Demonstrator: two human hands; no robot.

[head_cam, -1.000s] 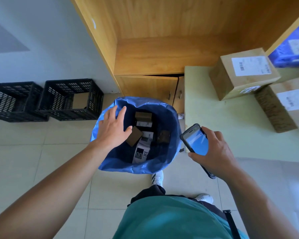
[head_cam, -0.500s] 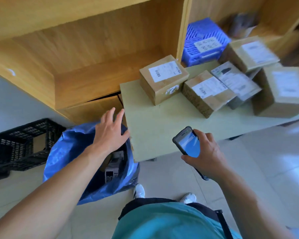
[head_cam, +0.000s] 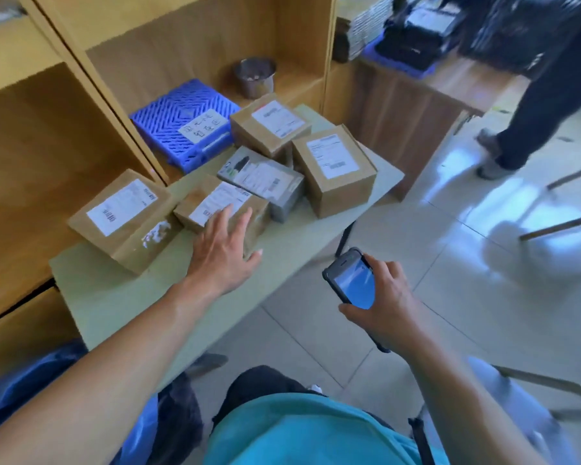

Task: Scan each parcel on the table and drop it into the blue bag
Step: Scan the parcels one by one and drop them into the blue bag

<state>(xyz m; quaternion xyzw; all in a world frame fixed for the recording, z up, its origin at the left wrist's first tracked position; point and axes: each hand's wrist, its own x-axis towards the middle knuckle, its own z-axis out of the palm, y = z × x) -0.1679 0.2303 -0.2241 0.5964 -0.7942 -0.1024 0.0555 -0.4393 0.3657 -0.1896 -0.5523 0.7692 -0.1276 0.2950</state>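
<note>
Cardboard parcel [head_cam: 222,209] near table [head_cam: 121,297] edge

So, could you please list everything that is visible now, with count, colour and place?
Cardboard parcels: four, brown, on table.
Grey flat parcel: one, among the boxes.
Pale green table: one, centre.
Blue plastic crate: one, on wooden shelf.
Metal cup: one, grey, on shelf.
Blue bag: one, bottom left.
Other person's legs: dark trousers, upper right.
Black handheld scanner: one, in right hand.
Left hand: open, over second parcel.
</note>
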